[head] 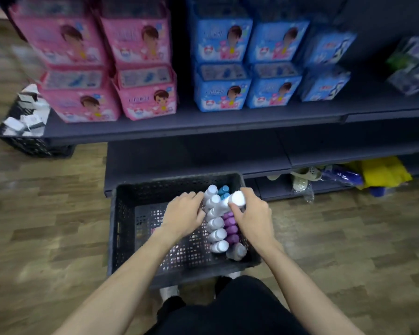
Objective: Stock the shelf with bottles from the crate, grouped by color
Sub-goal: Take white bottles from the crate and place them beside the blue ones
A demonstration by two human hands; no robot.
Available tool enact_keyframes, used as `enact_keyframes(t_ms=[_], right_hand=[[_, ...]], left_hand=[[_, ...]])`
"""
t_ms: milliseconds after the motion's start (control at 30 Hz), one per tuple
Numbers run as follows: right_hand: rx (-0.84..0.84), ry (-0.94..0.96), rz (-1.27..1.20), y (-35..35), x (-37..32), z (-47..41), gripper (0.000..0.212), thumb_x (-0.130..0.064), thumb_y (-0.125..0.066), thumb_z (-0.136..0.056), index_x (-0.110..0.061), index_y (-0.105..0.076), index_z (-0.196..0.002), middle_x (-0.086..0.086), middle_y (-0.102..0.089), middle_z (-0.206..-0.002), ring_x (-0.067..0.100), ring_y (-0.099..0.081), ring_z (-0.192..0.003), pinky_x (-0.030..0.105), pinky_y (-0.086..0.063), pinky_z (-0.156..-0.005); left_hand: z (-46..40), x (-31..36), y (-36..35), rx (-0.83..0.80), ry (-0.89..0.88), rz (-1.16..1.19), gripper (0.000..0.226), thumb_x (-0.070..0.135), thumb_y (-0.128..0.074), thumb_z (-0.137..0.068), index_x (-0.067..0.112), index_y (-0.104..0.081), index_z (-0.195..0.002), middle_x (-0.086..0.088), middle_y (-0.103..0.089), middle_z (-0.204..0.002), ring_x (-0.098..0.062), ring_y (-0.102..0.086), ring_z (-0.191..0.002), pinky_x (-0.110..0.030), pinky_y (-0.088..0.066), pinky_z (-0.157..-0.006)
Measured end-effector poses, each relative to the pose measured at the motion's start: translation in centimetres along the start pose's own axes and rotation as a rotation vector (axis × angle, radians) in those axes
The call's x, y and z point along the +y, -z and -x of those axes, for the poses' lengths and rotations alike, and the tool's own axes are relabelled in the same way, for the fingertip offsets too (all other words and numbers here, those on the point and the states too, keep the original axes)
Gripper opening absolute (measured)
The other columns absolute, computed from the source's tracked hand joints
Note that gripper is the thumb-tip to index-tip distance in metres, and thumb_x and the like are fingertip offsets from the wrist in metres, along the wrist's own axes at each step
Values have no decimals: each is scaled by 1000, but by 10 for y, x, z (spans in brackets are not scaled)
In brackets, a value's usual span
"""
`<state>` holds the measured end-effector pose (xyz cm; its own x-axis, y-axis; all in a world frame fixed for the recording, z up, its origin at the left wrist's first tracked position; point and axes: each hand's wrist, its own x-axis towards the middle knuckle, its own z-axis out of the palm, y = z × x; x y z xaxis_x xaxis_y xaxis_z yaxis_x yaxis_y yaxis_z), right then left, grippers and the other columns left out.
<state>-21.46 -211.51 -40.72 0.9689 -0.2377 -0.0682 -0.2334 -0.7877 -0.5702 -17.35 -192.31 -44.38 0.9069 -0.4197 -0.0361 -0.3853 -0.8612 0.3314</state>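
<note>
Head view: the dark crate (121, 221) sits on the wood floor at six o'clock, just before the lowest shelf (196, 155). Inside it, white bottles (215, 223) lie in a row along its right half, purple bottles (230, 226) at their three o'clock side and blue-capped bottles (223, 191) at twelve o'clock. The right hand (252, 216) curls round one white bottle (236, 199), raised and tilted above the row. The left hand (184, 213) reaches into the row at its nine o'clock side, fingers bent against the white bottles; whether it grips one I cannot tell. To do this step well, I judge, lift only white ones together, clear the crate wall cleanly, and stand them as one group on the shelf.
</note>
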Motion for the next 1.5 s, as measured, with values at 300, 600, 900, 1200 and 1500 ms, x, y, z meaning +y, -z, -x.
enact_keyframes(t_ms=[300, 600, 900, 1200, 1500], right_hand=[[309, 310, -147, 87, -96, -69, 33, -47, -67, -86, -22, -59, -106, -2, -67, -82, 22, -62, -73, 40, -51, -72], [544, 488, -109, 201, -203, -131, 41, -59, -65, -81, -24, -69, -103, -4, -71, -82, 23, -66, -81, 40, -53, -76], [577, 536, -183, 314, -301, -159, 37, -56, -66, -74, -22, -73, -87, -6, -71, -83, 20, -66, -83, 30, -53, -75], [578, 574, -175, 356, -348, -178, 35, -52, -67, -78, -20, -74, -90, -5, -71, -87, 20, -66, -84, 29, -52, -69], [627, 587, -204, 350, -370, -198, 35, -49, -67, -80, -16, -72, -92, 0, -70, -87, 23, -65, -82, 28, -48, -64]], left_hand=[[-66, 8, 116, 346, -100, -79, 28, 25, -55, -83, 16, -57, -109, 0, -60, -87, -23, -56, -79, -35, -43, -61], [-114, 36, 271, 631, -224, -248, 26, 29, -53, -81, 17, -56, -104, 0, -58, -82, -26, -55, -78, -36, -43, -56], [-136, 60, 391, 815, -254, -399, 27, 27, -52, -84, 21, -55, -110, 3, -62, -87, -25, -57, -84, -35, -46, -58], [-149, 66, 437, 820, -204, -446, 27, 27, -51, -85, 23, -54, -111, 5, -59, -82, -21, -56, -79, -35, -48, -59], [-166, 59, 458, 784, -114, -490, 17, 27, -47, -86, 17, -49, -100, 2, -56, -80, -21, -54, -77, -31, -38, -54]])
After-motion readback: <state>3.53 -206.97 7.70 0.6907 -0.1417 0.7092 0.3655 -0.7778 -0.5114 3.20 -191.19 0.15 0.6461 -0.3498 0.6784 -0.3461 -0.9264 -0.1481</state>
